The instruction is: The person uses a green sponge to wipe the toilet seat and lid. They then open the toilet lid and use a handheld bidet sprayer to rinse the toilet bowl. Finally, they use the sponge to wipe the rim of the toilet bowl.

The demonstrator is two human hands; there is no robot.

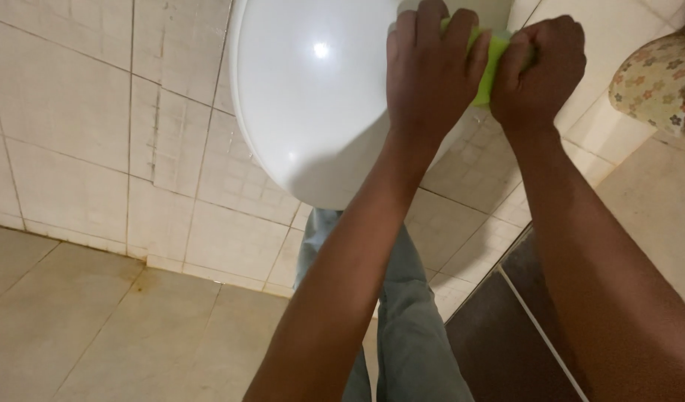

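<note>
Both hands are raised over a glossy white toilet lid (312,97) at the top of the head view. My left hand (432,71) and my right hand (540,71) are both closed around a bright green cloth or sponge (491,67), which shows only as a strip between the two fists. The green thing is squeezed between them, just over the lid's right edge. Most of it is hidden inside my fingers.
Cream wall tiles (81,126) stand left of the toilet, and beige floor tiles (96,320) lie below. My leg in grey trousers (409,320) stands under the bowl. A dark tiled patch (499,335) lies at lower right. A flower-patterned object (655,82) sits at the right edge.
</note>
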